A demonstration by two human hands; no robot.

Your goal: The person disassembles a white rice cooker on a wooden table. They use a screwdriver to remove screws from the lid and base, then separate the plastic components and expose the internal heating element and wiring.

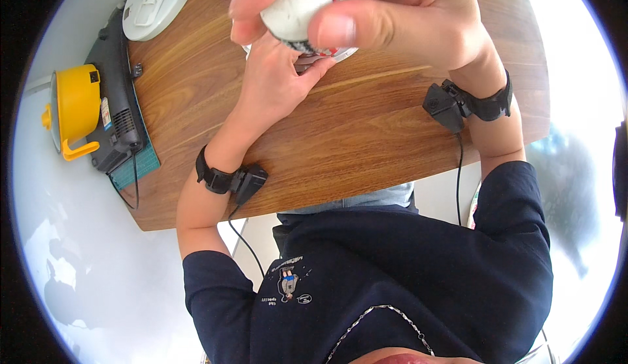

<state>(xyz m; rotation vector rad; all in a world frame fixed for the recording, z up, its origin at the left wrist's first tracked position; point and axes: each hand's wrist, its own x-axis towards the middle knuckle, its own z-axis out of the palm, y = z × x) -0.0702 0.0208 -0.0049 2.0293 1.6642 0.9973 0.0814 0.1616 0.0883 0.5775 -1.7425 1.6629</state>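
A wooden table (366, 135) fills the upper view over a pale floor, with a yellow pot (75, 105) at nine o'clock beside a black appliance (118, 96) and a white round lid (156, 1) at eleven. At twelve o'clock the right hand (392, 17) pinches a white egg-shaped object (294, 7) between closed thumb and fingers. Just beneath, the left hand (278, 79) rests curled against a small plate (347, 52), mostly hidden; what it grips cannot be told.

The person's right hand (386, 17) is lifted close to the camera, fingers curling closed in a pinch, wrist wearing a black strap. The left hand (278, 76) is lying lower, fingers bent, forearm reaching forward with a matching strap.
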